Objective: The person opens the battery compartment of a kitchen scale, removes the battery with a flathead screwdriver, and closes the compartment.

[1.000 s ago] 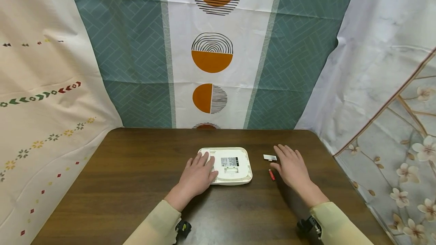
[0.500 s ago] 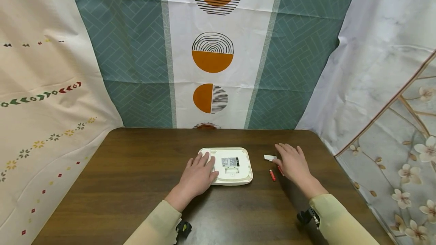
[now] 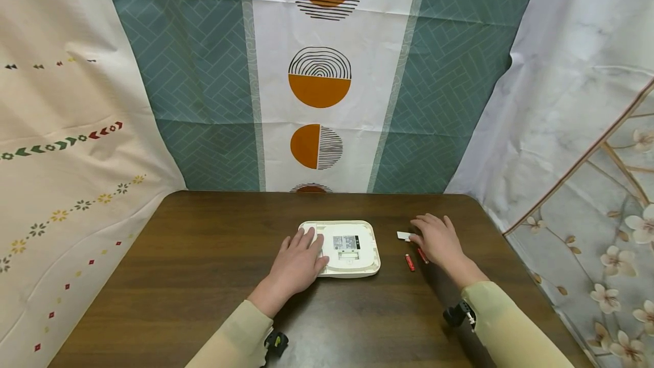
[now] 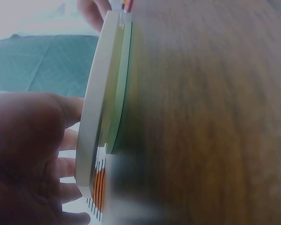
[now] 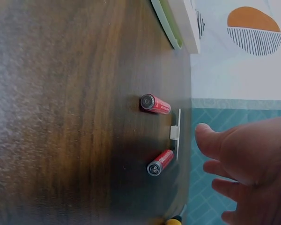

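A flat white device (image 3: 352, 267) lies on the table with a label and an open battery bay facing up. My left hand (image 3: 295, 263) rests on its left part, fingers extended across it; the left wrist view shows the device's side edge. To the right, my right hand (image 3: 438, 239) hovers with loosely bent fingers, holding nothing. Its thumb is near a small white battery cover (image 3: 403, 235), which the hand partly overlaps in the head view. Two red batteries lie close by: one battery (image 5: 155, 104) nearer the device, another battery (image 5: 160, 162) below the right hand.
The brown wooden table (image 3: 204, 277) carries all these things. A patterned cloth (image 3: 327, 72) hangs behind its far edge. A yellow and black object (image 5: 174, 220), mostly cut off, shows at the bottom of the right wrist view.
My right hand has shifted slightly and its fingers have bent more. The second battery, hidden by that hand at first, now shows beside it. The left hand has stayed on the device.
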Motion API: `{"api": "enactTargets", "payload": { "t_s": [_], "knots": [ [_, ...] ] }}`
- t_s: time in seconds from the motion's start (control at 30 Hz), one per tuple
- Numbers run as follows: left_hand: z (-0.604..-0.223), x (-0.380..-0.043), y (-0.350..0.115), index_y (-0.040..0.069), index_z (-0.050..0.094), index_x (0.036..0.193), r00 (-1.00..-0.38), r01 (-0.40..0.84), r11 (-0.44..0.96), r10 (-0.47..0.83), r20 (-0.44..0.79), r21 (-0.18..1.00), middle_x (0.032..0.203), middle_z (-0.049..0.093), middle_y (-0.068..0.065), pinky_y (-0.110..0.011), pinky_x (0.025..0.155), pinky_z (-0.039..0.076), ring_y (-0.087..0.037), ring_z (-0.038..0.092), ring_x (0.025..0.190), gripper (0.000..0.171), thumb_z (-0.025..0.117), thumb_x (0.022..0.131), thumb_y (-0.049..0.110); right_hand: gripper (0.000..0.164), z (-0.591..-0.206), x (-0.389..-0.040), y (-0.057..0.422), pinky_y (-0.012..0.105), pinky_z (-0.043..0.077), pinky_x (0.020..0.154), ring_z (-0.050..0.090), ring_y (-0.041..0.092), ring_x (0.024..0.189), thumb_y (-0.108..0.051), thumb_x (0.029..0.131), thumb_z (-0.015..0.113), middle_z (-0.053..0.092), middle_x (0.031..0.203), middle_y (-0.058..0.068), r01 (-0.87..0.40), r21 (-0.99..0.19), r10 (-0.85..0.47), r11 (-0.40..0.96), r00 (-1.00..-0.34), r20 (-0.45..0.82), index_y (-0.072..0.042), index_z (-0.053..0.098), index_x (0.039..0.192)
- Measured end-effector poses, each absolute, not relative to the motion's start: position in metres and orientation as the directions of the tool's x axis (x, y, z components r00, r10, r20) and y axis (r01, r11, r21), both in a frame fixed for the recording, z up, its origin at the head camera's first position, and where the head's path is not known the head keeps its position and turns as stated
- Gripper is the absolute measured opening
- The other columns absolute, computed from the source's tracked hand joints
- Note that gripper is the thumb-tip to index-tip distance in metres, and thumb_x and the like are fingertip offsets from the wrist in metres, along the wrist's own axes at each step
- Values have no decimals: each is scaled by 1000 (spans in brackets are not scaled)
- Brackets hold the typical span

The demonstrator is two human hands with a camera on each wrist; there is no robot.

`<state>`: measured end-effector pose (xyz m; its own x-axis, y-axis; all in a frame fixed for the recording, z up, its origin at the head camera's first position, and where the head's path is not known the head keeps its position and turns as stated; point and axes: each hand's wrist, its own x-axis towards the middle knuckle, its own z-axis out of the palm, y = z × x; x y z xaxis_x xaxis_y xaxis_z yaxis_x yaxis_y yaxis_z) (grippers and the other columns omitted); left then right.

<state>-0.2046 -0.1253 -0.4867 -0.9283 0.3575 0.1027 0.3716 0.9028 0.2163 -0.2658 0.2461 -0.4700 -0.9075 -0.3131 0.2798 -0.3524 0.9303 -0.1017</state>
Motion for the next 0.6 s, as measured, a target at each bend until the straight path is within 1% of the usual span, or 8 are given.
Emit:
{"api": "enactTargets", "payload": {
  "t_s": [0.17, 0.33, 0.6],
  "knots": [
    [-486, -204, -125, 7, 54, 163, -927, 374, 902, 358, 107, 218, 172, 42, -21, -68, 124, 33, -46, 35, 160, 59, 60, 115, 42, 33, -471, -270, 247, 81, 33, 116, 61, 48, 137, -19, 99, 84, 74, 135, 21, -373, -106, -333, 922, -902, 274, -1, 78, 126],
    [-486, -204, -125, 7, 54, 163, -927, 375, 900, 359, 111, 220, 172, 42, -21, -68, 124, 33, -46, 35, 160, 59, 60, 115, 41, 28, -474, -275, 248, 82, 31, 117, 63, 46, 135, -18, 98, 85, 77, 128, 19, -372, -124, -334, 920, -909, 249, -2, 80, 120],
    [-487, -205, -125, 8, 54, 163, -928, 372, 904, 357, 105, 212, 172, 42, -20, -68, 124, 33, -46, 35, 161, 60, 59, 115, 43, 23, -476, -278, 247, 81, 29, 119, 62, 47, 137, -17, 96, 86, 78, 126, 19, -359, -118, -329, 926, -919, 216, -4, 81, 115]
  ]
}}
